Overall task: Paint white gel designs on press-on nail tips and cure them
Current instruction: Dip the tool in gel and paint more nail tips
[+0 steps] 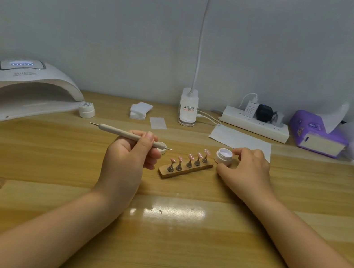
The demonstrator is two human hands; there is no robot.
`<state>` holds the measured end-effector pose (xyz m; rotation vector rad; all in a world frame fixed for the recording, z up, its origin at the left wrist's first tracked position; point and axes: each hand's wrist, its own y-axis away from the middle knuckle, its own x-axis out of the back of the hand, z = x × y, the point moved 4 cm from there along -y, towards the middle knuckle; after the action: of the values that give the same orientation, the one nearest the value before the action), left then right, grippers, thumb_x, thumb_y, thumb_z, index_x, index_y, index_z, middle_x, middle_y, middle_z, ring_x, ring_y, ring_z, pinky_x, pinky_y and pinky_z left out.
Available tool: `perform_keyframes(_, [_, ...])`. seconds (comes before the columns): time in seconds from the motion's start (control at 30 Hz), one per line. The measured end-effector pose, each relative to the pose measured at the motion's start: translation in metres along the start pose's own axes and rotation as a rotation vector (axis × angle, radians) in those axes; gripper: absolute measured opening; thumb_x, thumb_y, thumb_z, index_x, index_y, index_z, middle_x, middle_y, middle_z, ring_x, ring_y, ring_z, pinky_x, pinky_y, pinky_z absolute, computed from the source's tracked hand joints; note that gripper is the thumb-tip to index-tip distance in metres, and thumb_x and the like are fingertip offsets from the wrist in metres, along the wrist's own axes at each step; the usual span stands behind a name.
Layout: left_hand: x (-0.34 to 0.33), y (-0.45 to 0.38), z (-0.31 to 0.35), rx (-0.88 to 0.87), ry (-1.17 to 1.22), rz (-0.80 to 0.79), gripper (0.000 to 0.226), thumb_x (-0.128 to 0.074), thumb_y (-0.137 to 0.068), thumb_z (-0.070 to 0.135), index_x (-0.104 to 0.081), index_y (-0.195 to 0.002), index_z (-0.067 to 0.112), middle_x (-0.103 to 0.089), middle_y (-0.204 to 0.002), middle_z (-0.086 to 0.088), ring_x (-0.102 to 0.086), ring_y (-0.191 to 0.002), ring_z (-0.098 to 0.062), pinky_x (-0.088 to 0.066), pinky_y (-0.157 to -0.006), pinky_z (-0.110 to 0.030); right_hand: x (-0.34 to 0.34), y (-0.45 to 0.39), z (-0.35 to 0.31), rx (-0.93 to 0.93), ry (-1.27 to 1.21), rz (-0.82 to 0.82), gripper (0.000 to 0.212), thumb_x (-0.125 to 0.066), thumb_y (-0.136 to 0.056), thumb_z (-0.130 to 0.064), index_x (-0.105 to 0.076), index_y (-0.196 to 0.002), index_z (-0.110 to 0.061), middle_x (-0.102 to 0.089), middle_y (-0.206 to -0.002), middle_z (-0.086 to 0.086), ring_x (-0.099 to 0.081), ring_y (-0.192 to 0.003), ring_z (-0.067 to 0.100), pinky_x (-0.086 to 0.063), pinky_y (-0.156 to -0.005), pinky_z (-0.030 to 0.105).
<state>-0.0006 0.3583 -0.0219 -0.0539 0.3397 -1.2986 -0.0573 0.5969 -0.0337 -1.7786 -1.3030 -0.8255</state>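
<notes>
Left hand (131, 154) grips dotting pen (130, 136), fingers curled, pen level above tabletop (176, 240). Right hand (246, 169) holds open gel jar (224, 156) between thumb and fingertips, right of wooden holder (185, 170) carrying five pink nail tips (191, 156), mid-tabletop. Jar lid (162, 146) behind left hand. Curing lamp (25, 90) far left.

A nail-art workstation: a curing lamp (25, 88), a desk lamp (188, 110) and nail tips (188, 159) on a wooden counter (176, 240).
</notes>
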Motion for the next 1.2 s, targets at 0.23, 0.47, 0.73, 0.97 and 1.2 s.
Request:
perform_keyframes(0.23, [0.000,0.000,-0.001,-0.025,-0.007,0.011,0.017,-0.052,-0.098,0.019,-0.062,-0.086,0.013,-0.064,-0.060,0.004,-0.058,-0.059,-0.009,-0.050,-0.056,-0.020,0.019,0.033,-0.044,0.504,-0.082,0.332,0.030,-0.070,-0.077,-0.015,-0.059,-0.103,-0.006,-0.050,-0.095,0.005,-0.048,-0.087,0.020,-0.042,-0.076,0.030])
perform_keyframes(0.47, [-0.001,0.001,-0.002,-0.052,-0.005,0.026,0.017,-0.052,-0.098,0.019,-0.062,-0.085,0.014,-0.065,-0.062,0.003,-0.059,-0.061,-0.009,-0.051,-0.058,-0.022,-0.012,0.052,-0.062,0.605,-0.097,0.011,0.014,-0.066,-0.084,-0.031,-0.073,-0.091,-0.021,-0.047,-0.074,-0.015,-0.049,-0.070,0.007,-0.051,-0.082,0.032])
perform_keyframes(0.73, [-0.003,0.004,-0.004,-0.065,-0.022,0.011,0.016,-0.052,-0.097,0.019,-0.062,-0.085,0.014,-0.065,-0.065,0.000,-0.060,-0.062,-0.008,-0.050,-0.058,-0.020,-0.019,0.045,-0.060,0.555,-0.060,-0.082,0.024,-0.054,-0.093,-0.038,-0.073,-0.104,-0.028,-0.068,-0.086,-0.009,-0.058,-0.085,0.010,-0.051,-0.070,0.036])
perform_keyframes(0.97, [-0.005,0.004,-0.004,-0.064,-0.043,0.007,0.015,-0.052,-0.097,0.019,-0.062,-0.087,0.015,-0.065,-0.063,0.002,-0.060,-0.061,-0.006,-0.051,-0.059,-0.018,-0.019,0.043,-0.058,0.508,-0.127,-0.115,0.020,-0.059,-0.091,-0.039,-0.073,-0.105,-0.036,-0.071,-0.088,-0.010,-0.059,-0.084,0.009,-0.049,-0.075,0.035])
perform_keyframes(1.2, [-0.006,0.005,-0.002,-0.070,-0.056,0.003,0.015,-0.052,-0.097,0.018,-0.062,-0.086,0.014,-0.065,-0.063,0.003,-0.060,-0.062,-0.006,-0.051,-0.059,-0.018,-0.015,0.050,-0.062,0.595,-0.077,-0.024,0.015,-0.064,-0.090,-0.033,-0.075,-0.101,-0.032,-0.072,-0.088,-0.008,-0.063,-0.084,0.012,-0.051,-0.067,0.036])
